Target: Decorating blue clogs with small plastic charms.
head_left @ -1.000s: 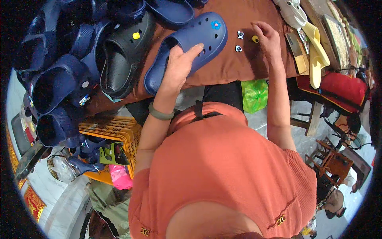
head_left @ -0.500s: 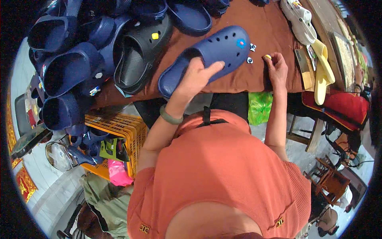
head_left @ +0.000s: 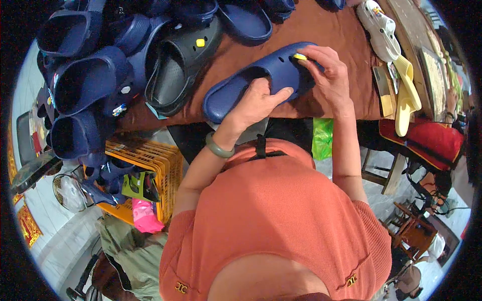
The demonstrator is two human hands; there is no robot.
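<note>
Navy clog (head_left: 284, 75), one: lies tilted across the brown cloth (head_left: 351, 95) in front of the person, toe away to the right, heel toward the near edge.

Left hand (head_left: 258, 103), one: gripping the clog by its upper, thumb on the outside, fingers in the foot opening; its hold is unchanged from a moment ago.

Right hand (head_left: 331, 72), one: no longer over the cloth beside the toe but up against the toe itself, thumb and fingers pinched together.

Yellow charm (head_left: 299, 56), one, small: in that pinch, now at the holes of the upper instead of apart from the shoe. Charm and clog have thus come together under both hands; whether the charm is seated in a hole, I cannot tell from here.

Out of sight: the blue flower on the toe and the two little eye-like pieces beside it, which no longer show with the right hand across that end.

Alongside, to the left: black clog (head_left: 168, 75) bearing a yellow piece (head_left: 201, 43). To the right: white clog (head_left: 384, 30) and pale yellow sandal (head_left: 406, 95).
</note>
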